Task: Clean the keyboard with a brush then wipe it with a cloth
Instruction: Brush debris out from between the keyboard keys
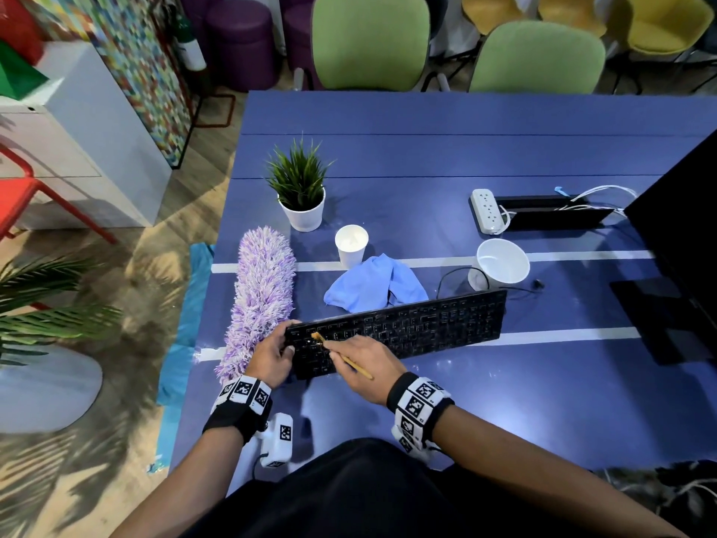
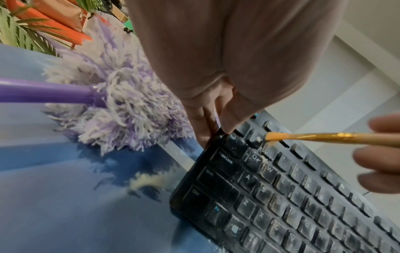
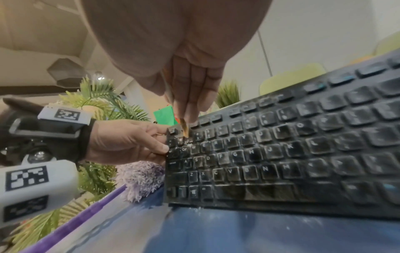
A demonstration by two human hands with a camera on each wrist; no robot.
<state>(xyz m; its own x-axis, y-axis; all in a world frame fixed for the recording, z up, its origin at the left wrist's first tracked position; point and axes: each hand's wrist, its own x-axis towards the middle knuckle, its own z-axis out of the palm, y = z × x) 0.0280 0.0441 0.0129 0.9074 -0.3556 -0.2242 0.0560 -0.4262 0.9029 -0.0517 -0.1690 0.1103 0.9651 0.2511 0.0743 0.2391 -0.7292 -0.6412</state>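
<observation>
Both hands are seen nearest, at the near edge of the blue worktop (image 1: 426, 157). A thin wooden brush (image 1: 351, 361) is pinched in the closed grip of the right hand (image 1: 364, 372), and its orange bristles are laid on the upper-left keys of the black keyboard (image 1: 419, 328). The keyboard's left end is clasped in the grip of the left hand (image 1: 269, 353), thumb on the keys. The keyboard is propped at a tilt on the worktop, and its keys are dulled by pale dust and crumbs. A fluffy purple duster (image 1: 262, 297) is lying just beside its left end. A crumpled blue cloth (image 1: 372, 285) is resting just behind the keyboard, near a white paper cup (image 1: 351, 246).
</observation>
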